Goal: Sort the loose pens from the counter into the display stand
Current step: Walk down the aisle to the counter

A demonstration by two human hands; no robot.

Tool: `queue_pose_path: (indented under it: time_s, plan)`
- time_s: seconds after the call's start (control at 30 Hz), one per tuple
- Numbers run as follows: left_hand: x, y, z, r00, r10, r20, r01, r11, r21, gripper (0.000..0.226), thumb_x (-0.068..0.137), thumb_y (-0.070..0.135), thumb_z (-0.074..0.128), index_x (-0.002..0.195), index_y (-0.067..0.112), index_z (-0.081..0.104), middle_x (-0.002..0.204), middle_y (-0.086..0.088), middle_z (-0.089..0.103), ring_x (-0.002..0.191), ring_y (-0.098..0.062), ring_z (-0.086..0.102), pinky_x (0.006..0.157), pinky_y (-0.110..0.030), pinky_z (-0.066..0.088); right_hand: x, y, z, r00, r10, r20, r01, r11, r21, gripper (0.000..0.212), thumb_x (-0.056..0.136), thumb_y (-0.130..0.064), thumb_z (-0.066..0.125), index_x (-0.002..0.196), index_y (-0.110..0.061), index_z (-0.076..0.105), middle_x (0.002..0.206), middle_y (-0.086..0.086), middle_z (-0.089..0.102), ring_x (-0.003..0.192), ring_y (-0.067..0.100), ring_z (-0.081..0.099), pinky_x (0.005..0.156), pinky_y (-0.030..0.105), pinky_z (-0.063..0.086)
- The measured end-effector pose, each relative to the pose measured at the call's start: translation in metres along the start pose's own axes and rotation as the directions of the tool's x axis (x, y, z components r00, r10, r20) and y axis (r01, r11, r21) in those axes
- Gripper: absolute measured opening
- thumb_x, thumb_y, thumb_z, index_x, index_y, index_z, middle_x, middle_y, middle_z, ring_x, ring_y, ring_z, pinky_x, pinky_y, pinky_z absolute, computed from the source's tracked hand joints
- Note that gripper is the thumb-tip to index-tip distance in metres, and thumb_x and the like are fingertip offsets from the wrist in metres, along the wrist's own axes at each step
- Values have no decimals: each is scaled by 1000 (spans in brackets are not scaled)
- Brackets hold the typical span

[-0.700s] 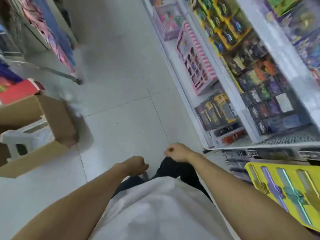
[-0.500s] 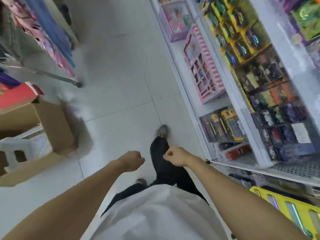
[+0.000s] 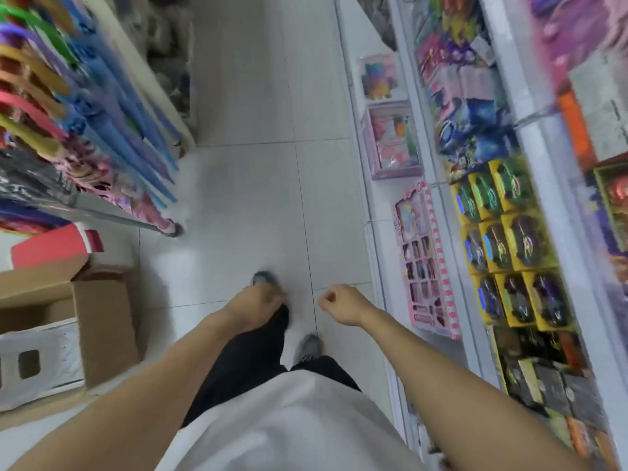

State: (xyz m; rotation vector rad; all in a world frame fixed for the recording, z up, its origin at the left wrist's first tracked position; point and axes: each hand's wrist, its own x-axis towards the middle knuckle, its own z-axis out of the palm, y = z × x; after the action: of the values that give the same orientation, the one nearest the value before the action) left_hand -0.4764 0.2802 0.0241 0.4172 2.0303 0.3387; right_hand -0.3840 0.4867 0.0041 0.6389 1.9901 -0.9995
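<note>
The person has moved further along the white tiled floor [image 3: 258, 185] of the shop aisle: the open brown cardboard box [image 3: 85, 314], which half a second ago lay level with the hands, now sits a little behind them, and the tall pink boxed toy set with small windows [image 3: 426, 263] has slid from ahead of the box to just across the aisle from it. More of the rack of coloured hanging goods [image 3: 68, 107] beyond the box has come into view. I judge this as walking toward the work spot, so sorting has not begun.

No pens, tabletop or display stand can be seen anywhere around the box; they must lie outside the view.

Both arms reach forward and down past the white shirt. The left hand [image 3: 256, 300], nearer the box, has its fingers curled in a loose fist holding nothing visible. The right hand [image 3: 338, 300], on the far side from the box, is likewise curled and empty, thumb tucked against the fingers.
</note>
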Motion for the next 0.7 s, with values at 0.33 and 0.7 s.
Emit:
queue_pose_path:
  time_s: [0.33,0.7]
  plan:
    - [163,27,-234,997,3,74,-10,996,94,32,104,31,40,109,7,61,108,-7,65,92,-25,57,74,-28,37,144,-165,-183,999,33,19,-33,999,-12,34,100,-27,55,115,2,66,116,20,69,109,36,65,98,45,52]
    - [358,88,-469,983,-53,177,27,989,146,44,106,43,35,122,10,59,128,-10,61,114,-30,58,91,-33,43,323,-299,-394,988,-44,149,59,993,-98,42,107,-38,44,119,-6,68,116,8,69,108,27,63,93,35,49]
